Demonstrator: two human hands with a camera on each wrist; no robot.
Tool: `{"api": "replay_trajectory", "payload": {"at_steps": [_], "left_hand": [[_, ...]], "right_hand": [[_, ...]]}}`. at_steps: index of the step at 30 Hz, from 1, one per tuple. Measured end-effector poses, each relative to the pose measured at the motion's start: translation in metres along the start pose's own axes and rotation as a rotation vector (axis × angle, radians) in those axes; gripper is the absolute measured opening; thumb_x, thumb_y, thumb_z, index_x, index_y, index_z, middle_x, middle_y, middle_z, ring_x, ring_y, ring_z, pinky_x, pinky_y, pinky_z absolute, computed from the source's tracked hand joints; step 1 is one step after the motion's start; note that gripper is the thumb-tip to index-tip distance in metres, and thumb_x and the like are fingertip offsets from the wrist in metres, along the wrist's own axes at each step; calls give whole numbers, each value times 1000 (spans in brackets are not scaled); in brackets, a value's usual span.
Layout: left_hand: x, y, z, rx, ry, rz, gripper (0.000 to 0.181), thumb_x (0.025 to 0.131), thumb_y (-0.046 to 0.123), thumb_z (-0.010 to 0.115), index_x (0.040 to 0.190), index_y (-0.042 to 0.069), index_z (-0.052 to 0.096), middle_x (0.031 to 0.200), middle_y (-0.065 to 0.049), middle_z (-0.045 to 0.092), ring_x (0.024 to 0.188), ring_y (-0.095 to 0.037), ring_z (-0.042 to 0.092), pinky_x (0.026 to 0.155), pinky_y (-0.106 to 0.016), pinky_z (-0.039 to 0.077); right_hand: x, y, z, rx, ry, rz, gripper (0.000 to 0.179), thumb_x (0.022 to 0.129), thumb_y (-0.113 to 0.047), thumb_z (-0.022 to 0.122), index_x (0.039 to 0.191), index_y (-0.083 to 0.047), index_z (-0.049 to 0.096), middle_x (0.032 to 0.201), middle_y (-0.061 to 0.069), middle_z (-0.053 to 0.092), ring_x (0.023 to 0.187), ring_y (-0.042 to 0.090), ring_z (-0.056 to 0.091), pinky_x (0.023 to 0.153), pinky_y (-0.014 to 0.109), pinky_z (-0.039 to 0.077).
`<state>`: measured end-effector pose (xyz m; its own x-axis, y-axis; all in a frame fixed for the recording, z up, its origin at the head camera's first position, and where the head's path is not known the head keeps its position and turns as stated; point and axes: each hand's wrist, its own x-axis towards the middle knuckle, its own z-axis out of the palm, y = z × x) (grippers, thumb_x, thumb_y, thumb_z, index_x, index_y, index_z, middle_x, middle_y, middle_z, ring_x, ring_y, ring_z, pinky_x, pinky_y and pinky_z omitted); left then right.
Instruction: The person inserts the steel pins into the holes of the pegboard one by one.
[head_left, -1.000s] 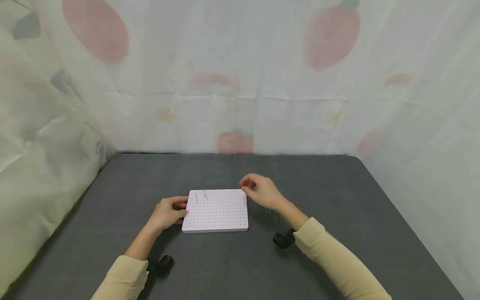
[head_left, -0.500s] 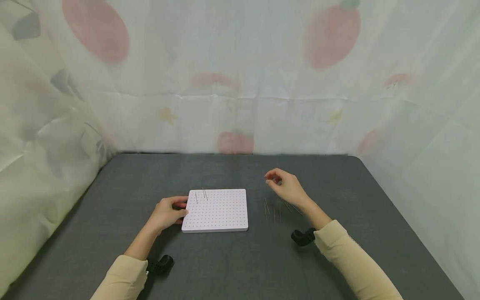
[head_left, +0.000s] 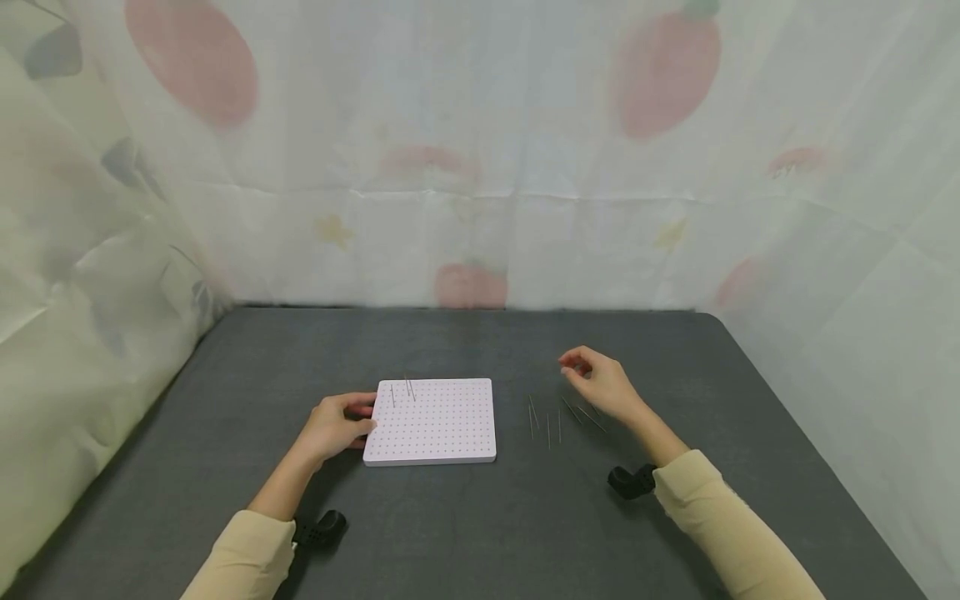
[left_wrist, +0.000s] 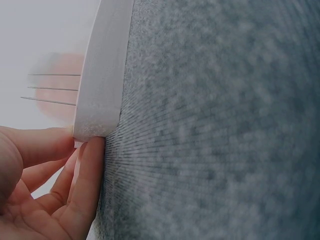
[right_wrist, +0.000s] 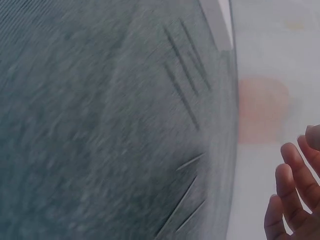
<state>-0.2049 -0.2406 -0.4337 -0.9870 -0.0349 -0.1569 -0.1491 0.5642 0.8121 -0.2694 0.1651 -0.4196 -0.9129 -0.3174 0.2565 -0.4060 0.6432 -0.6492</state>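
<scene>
A white pegboard (head_left: 435,425) with rows of small holes lies on the dark table. Three thin metal pins (left_wrist: 54,90) stand in it near its far left corner. My left hand (head_left: 336,427) grips the board's left edge, its thumb (left_wrist: 45,145) at the upper rim and its fingers at the side. To the right of the board, my right hand (head_left: 596,382) hovers above the table with fingers loosely curled and nothing visible in them. Several loose pins (head_left: 592,419) lie below it and between it and the board.
Black wrist cameras (head_left: 632,482) sit at both sleeve cuffs, low over the table (head_left: 465,542). A pale curtain (head_left: 480,108) with a strawberry print hangs behind the table and along both sides.
My right hand has moved right, away from the board's far right corner to over the loose pins, uncovering more of them. The left hand and the board have stayed still.
</scene>
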Motion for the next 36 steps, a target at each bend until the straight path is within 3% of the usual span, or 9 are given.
{"api": "replay_trajectory", "payload": {"at_steps": [5,14,23,36], "left_hand": [[-1,2,1,1,3,2,50,82,2,62,130,1,51,113,-21,56,79,-18,63,61,-31,57],[1,2,1,11,2,0,50,82,3,63,130,2,51,113,-20,56,79,-18,62,61,-31,57],[1,3,1,14,6,-7,50,82,3,63,130,2,51,114,-20,56,78,-17,62,61,-31,57],[0,1,0,1,6,-5,49,81,2,63,129,2,52,112,-20,57,78,-17,62,61,-32,57]], "right_hand": [[-4,11,-4,-28,0,43,22,91,-21,58,110,-9,60,104,4,64,88,20,56,61,29,44],[-10,26,-9,-47,-7,35,20,90,-16,59,106,-5,62,96,7,64,81,20,57,59,29,46],[-16,39,-6,-103,-62,57,18,89,-16,59,103,-5,63,87,3,63,70,13,53,58,27,43],[-21,44,-2,-133,-105,117,15,87,-17,61,97,-6,63,78,0,56,61,12,45,56,26,37]]}}
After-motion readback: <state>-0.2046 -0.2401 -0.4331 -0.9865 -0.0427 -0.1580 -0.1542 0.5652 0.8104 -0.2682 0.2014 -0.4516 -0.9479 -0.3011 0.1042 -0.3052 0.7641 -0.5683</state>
